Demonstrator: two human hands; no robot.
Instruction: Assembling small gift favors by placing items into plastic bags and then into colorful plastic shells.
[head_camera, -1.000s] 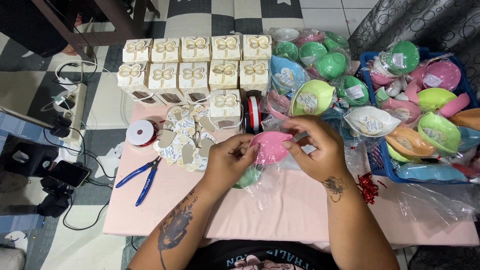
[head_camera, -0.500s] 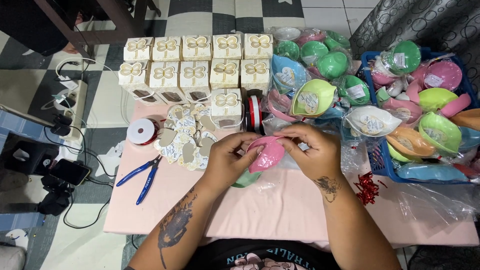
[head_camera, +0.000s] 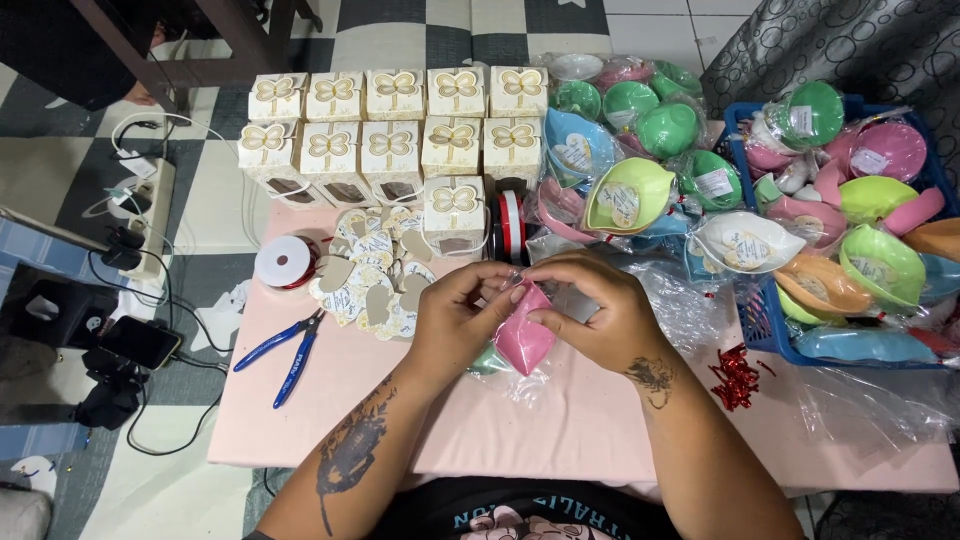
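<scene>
Both hands (head_camera: 530, 310) pinch a pink wrapped dish (head_camera: 525, 340) before cream boxes (head_camera: 395, 125).

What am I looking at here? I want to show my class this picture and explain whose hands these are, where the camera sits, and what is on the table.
There is no machine: the camera is worn on a person's head and looks down at their own two bare hands. The left hand and right hand together hold a pink leaf-shaped dish in clear wrap, fingers pinching at its top. They work over a pink table. On it lie blue-handled pliers, a ribbon spool, heart-shaped paper tags, rows of white gift boxes with butterfly tops, and small red twist ties. A blue basket on the right holds more coloured wrapped dishes.
</scene>
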